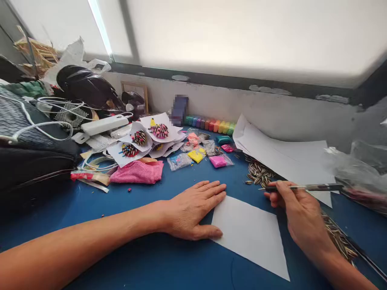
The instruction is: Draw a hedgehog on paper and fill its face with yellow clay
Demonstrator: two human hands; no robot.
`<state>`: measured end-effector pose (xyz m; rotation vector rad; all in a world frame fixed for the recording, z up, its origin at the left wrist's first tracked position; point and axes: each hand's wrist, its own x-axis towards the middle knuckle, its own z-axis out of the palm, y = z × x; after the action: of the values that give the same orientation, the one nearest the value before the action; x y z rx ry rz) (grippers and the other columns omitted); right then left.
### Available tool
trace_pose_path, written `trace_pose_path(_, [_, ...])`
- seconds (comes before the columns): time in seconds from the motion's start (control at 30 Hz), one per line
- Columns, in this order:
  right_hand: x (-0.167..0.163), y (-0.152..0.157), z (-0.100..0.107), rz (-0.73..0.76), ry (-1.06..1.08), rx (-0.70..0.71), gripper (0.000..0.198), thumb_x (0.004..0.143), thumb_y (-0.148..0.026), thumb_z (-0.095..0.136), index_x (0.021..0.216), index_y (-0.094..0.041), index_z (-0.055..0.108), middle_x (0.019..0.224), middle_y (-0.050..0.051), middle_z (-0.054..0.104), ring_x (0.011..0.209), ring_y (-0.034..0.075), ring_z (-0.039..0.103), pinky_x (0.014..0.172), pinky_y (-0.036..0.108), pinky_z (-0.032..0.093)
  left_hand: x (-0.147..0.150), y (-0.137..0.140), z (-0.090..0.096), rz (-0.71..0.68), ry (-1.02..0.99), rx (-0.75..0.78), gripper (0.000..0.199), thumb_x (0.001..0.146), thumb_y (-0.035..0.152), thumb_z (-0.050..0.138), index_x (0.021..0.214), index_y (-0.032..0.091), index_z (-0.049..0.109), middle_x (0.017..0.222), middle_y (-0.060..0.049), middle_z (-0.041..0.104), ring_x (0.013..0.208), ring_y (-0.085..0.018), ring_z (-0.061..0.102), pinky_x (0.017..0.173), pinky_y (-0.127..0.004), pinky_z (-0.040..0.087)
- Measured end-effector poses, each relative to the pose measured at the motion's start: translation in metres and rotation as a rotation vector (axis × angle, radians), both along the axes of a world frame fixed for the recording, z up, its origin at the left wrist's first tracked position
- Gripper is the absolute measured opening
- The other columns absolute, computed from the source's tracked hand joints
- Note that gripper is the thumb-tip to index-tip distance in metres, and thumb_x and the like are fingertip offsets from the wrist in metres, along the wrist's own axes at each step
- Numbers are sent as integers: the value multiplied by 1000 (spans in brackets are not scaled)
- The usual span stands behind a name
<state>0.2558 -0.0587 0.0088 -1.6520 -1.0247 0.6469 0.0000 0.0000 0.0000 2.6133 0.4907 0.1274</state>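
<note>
My left hand lies flat, fingers stretched, with its thumb and fingertips at the left edge of a blank white sheet of paper. The sheet rests on the blue tabletop. Held between the thumb and fingers of my right hand is a pen, dark at both ends. Its tip points left, above the table and off the sheet. Striped sunflower seeds lie in a heap just behind the pen tip. More seeds are partly hidden by my right wrist.
Small bags of coloured clay sit mid-table, before a row of coloured blocks. Paper sheets bearing seed-covered clay figures lie left, behind a pink cloth. White sheets stack at right. A black bag stands far left.
</note>
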Motion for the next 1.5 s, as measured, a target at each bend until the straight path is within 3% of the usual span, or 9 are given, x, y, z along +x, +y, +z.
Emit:
trace_pose_path(0.37, [-47, -24, 10, 285, -78, -149, 39, 82, -59, 59, 73, -21, 60, 56, -3, 57, 47, 10, 50, 48, 23, 45, 0, 1, -6, -6, -46, 26, 84, 89, 61, 52, 151, 9, 29, 159, -15, 17, 149, -28, 12, 122, -46, 12])
trace_pose_path(0.7, [-40, -27, -6, 350, -118, -174, 38, 87, -56, 55, 70, -22, 57, 54, -5, 52, 44, 8, 43, 41, 20, 35, 0, 1, -3, -1, -33, 1, 95, 84, 71, 50, 152, 9, 27, 160, -14, 14, 150, -28, 9, 123, -44, 8])
trace_pose_path(0.97, [-49, -25, 2, 415, -197, -68, 35, 82, -51, 61, 65, -22, 68, 69, 0, 62, 54, 9, 52, 48, 18, 43, 1, 1, -2, -5, -29, -1, 95, 84, 70, 52, 153, 11, 25, 160, -12, 14, 150, -28, 7, 123, -44, 7])
trace_pose_path(1.13, [-47, -23, -1, 416, -247, -73, 43, 85, -51, 57, 55, -20, 62, 79, 2, 67, 54, 8, 54, 45, 17, 43, 2, 1, 0, -7, 8, -5, 95, 85, 71, 50, 154, 11, 22, 160, -11, 13, 150, -28, 5, 122, -47, 0])
trace_pose_path(1.27, [-45, -23, -7, 458, -240, -73, 41, 87, -50, 56, 59, -21, 65, 82, 2, 68, 59, 9, 57, 51, 18, 46, 2, 0, 1, -20, 40, 1, 95, 87, 71, 44, 154, 10, 18, 161, -12, 6, 150, -28, -1, 121, -48, -4])
trace_pose_path(1.5, [-44, -27, -7, 465, -194, -137, 43, 86, -54, 56, 62, -19, 65, 77, 3, 65, 51, 8, 51, 47, 21, 42, 3, -1, -1, -15, 37, 14, 94, 90, 70, 39, 154, 7, 15, 160, -15, 4, 150, -27, -1, 121, -46, -4])
